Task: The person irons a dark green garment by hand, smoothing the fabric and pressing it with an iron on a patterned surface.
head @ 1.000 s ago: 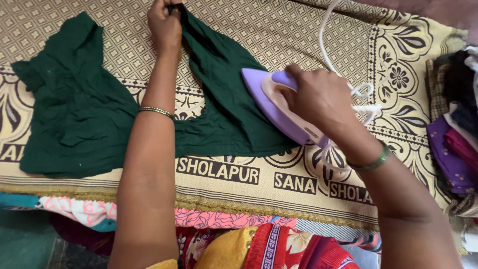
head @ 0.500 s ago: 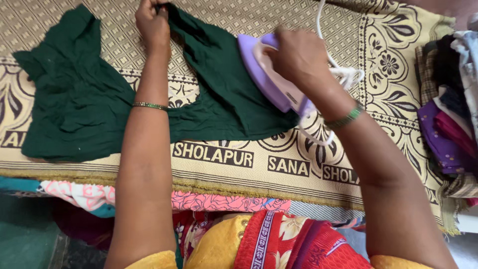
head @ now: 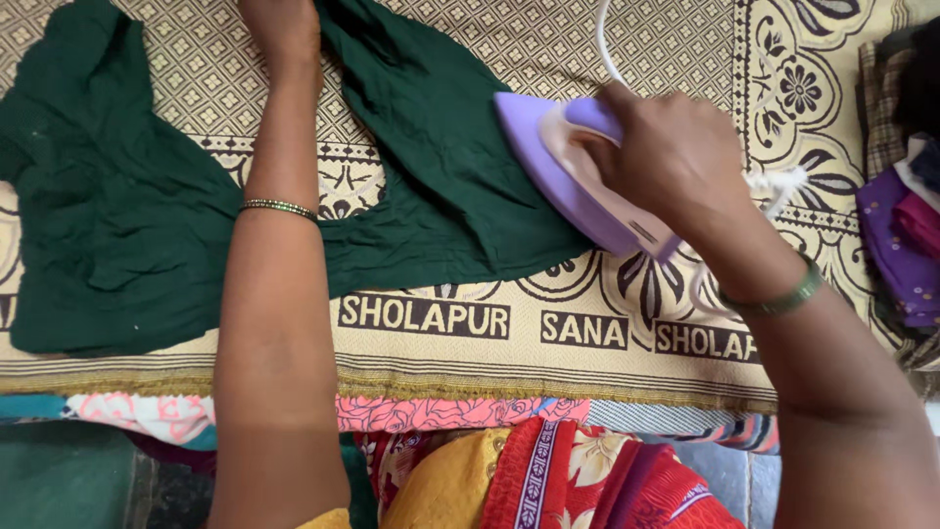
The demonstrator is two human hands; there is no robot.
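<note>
A dark green garment lies spread over a beige patterned mat. My right hand grips the handle of a lilac and white iron, whose tip rests on the garment's right part. A white cord runs from the iron toward the top edge. My left hand presses down on the garment's upper edge at the top of the view, its fingers partly cut off. Both wrists wear thin green bangles.
A pile of folded clothes in purple, pink and checked cloth sits at the right edge. Colourful layered fabrics hang below the mat's front edge. My red and yellow clothing fills the bottom centre.
The iron under my right hand has shifted a little up and leftward over the green garment. My left hand still holds the garment's top edge. The view has tilted slightly.
</note>
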